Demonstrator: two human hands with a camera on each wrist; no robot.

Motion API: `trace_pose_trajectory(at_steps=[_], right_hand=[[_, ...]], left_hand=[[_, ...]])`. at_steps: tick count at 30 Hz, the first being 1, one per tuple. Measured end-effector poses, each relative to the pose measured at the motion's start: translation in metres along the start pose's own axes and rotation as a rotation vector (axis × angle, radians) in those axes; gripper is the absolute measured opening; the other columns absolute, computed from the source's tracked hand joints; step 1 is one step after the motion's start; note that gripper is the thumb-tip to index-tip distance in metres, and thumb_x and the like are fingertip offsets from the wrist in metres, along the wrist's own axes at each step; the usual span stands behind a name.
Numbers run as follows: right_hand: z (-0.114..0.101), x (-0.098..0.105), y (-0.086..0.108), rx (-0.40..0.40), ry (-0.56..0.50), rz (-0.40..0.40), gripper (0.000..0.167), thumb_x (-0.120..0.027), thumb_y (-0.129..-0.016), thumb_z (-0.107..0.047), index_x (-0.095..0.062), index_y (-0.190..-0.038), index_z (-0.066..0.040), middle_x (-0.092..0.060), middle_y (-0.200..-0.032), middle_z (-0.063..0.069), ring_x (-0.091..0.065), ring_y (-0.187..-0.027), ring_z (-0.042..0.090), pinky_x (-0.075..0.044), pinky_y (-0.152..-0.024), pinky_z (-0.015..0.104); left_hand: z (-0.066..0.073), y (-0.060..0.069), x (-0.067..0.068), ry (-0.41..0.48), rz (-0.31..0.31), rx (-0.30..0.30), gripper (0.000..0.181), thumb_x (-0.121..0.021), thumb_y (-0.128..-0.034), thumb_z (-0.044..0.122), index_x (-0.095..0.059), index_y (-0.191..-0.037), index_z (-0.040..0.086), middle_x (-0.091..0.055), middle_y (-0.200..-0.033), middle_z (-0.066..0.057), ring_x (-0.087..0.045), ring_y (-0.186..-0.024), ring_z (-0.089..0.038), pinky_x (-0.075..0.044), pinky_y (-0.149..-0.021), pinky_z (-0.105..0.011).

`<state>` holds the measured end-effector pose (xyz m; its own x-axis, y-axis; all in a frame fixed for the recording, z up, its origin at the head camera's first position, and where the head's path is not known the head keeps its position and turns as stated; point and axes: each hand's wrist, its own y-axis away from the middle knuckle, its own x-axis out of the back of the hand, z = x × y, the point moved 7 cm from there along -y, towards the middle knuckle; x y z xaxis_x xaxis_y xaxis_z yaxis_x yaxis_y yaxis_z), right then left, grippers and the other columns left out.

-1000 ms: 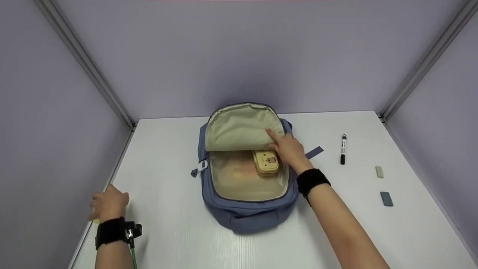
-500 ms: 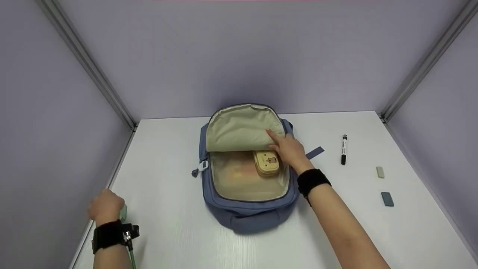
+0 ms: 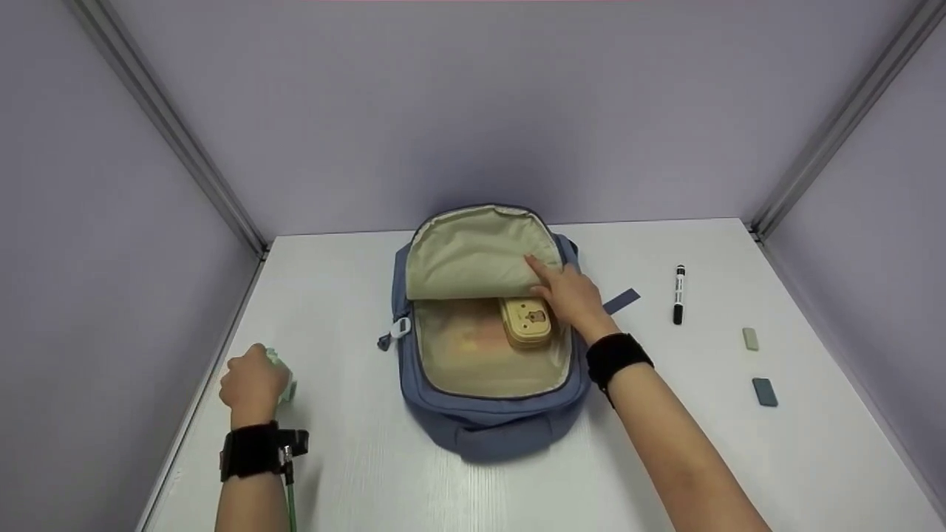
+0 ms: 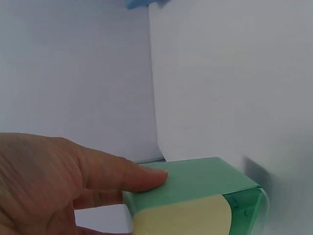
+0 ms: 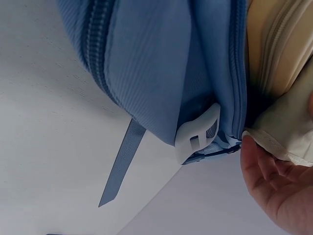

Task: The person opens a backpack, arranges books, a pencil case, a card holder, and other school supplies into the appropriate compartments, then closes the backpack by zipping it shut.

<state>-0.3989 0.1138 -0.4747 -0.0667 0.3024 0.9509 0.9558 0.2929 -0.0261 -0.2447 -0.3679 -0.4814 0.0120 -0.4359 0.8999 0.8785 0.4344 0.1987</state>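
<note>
A blue backpack (image 3: 510,428) lies unzipped on the white table, its cream-lined flap (image 3: 473,258) folded up. Inside it sits a yellow pencil case (image 3: 528,319) with a small bear picture. My right hand (image 3: 573,295) grips the flap's right edge, the fingers curled around the fabric in the right wrist view. At the left, my left hand (image 3: 253,380) holds a mint-green and cream box (image 4: 190,183) with a see-through green end, thumb on its top. Its exact kind is unclear, and the hand hides most of it in the head view.
Right of the backpack lie a black-and-white marker (image 3: 678,295), a small pale green block (image 3: 750,339) and a dark teal block (image 3: 765,392). A strap (image 3: 621,301) sticks out from the backpack's right side. Grey walls (image 3: 473,111) enclose the table's back and sides.
My left hand has closed around the green box by the left table edge and moved with it right and away from me. My right hand stays on the flap.
</note>
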Motion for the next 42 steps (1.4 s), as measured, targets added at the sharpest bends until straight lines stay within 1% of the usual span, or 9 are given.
trace_pose_trajectory(at_steps=[4, 8, 11, 16, 21, 26, 30, 36, 42], right_hand=[[0.000, -0.001, 0.000, -0.002, 0.007, -0.006, 0.059, -0.053, -0.099, -0.044, -0.030, -0.153, -0.039, -0.053, -0.115, 0.033, -0.058, -0.096, 0.046, -0.048, -0.080, 0.055], [0.000, -0.001, -0.001, 0.004, 0.019, 0.002, 0.059, -0.053, -0.099, -0.044, -0.031, -0.153, -0.039, -0.054, -0.112, 0.032, -0.058, -0.095, 0.046, -0.048, -0.079, 0.055], [-0.001, -0.001, -0.001, 0.010, 0.031, 0.009, 0.058, -0.054, -0.099, -0.043, -0.032, -0.153, -0.038, -0.054, -0.109, 0.031, -0.058, -0.091, 0.045, -0.049, -0.077, 0.055], [-0.002, -0.001, -0.001, 0.015, 0.035, 0.015, 0.058, -0.055, -0.099, -0.041, -0.033, -0.153, -0.038, -0.055, -0.106, 0.031, -0.058, -0.087, 0.043, -0.049, -0.074, 0.055], [-0.003, -0.001, -0.001, 0.007, 0.031, 0.014, 0.059, -0.055, -0.099, -0.041, -0.032, -0.152, -0.039, -0.055, -0.107, 0.030, -0.058, -0.088, 0.043, -0.048, -0.076, 0.054], [-0.003, -0.001, 0.000, 0.006, 0.028, 0.004, 0.059, -0.055, -0.098, -0.042, -0.031, -0.153, -0.040, -0.055, -0.107, 0.030, -0.058, -0.088, 0.042, -0.048, -0.076, 0.054], [-0.002, -0.001, 0.000, 0.006, 0.030, -0.003, 0.060, -0.054, -0.099, -0.042, -0.029, -0.153, -0.040, -0.055, -0.109, 0.031, -0.058, -0.090, 0.042, -0.049, -0.077, 0.054], [-0.002, 0.001, 0.000, 0.007, 0.021, 0.003, 0.060, -0.054, -0.099, -0.041, -0.030, -0.153, -0.038, -0.055, -0.109, 0.031, -0.058, -0.090, 0.043, -0.048, -0.077, 0.054], [-0.002, 0.000, 0.002, 0.003, 0.012, 0.008, 0.058, -0.053, -0.099, -0.043, -0.031, -0.153, -0.039, -0.053, -0.110, 0.032, -0.059, -0.090, 0.045, -0.048, -0.078, 0.055]], left_hand=[[0.030, 0.007, 0.006, 0.042, 0.075, -0.096, 0.051, -0.056, -0.0843, 0.002, -0.048, -0.133, -0.010, -0.051, -0.110, -0.045, -0.057, -0.091, -0.060, -0.050, -0.065, -0.063], [0.062, 0.019, 0.017, 0.096, 0.188, -0.223, 0.049, -0.063, -0.0839, -0.002, -0.055, -0.132, -0.006, -0.056, -0.106, -0.042, -0.060, -0.086, -0.058, -0.051, -0.063, -0.064], [0.083, 0.028, 0.024, 0.122, 0.237, -0.303, 0.048, -0.068, -0.0845, 0.001, -0.057, -0.132, -0.002, -0.058, -0.109, -0.039, -0.061, -0.089, -0.056, -0.051, -0.067, -0.064], [0.110, 0.042, 0.030, 0.156, 0.253, -0.385, 0.049, -0.070, -0.0856, 0.004, -0.058, -0.133, 0.002, -0.057, -0.118, -0.036, -0.060, -0.101, -0.054, -0.048, -0.078, -0.065], [0.133, 0.058, 0.029, 0.214, 0.213, -0.456, 0.052, -0.071, -0.0874, 0.006, -0.055, -0.137, 0.005, -0.055, -0.125, -0.032, -0.057, -0.108, -0.051, -0.047, -0.084, -0.064], [0.155, 0.078, 0.022, 0.267, 0.178, -0.563, 0.054, -0.073, -0.0873, 0.008, -0.055, -0.138, 0.006, -0.055, -0.126, -0.028, -0.058, -0.109, -0.046, -0.049, -0.084, -0.059], [0.175, 0.093, 0.012, 0.276, 0.176, -0.693, 0.054, -0.075, -0.0859, 0.007, -0.057, -0.137, 0.007, -0.056, -0.123, -0.027, -0.060, -0.105, -0.043, -0.050, -0.083, -0.056], [0.206, 0.108, -0.016, 0.184, 0.185, -0.901, 0.057, -0.077, -0.0842, 0.005, -0.057, -0.138, 0.011, -0.055, -0.124, -0.025, -0.059, -0.106, -0.041, -0.051, -0.081, -0.052], [0.223, 0.106, -0.044, 0.063, 0.254, -0.962, 0.060, -0.073, -0.0805, -0.005, -0.058, -0.136, 0.014, -0.054, -0.125, -0.025, -0.058, -0.106, -0.044, -0.053, -0.070, -0.051]])
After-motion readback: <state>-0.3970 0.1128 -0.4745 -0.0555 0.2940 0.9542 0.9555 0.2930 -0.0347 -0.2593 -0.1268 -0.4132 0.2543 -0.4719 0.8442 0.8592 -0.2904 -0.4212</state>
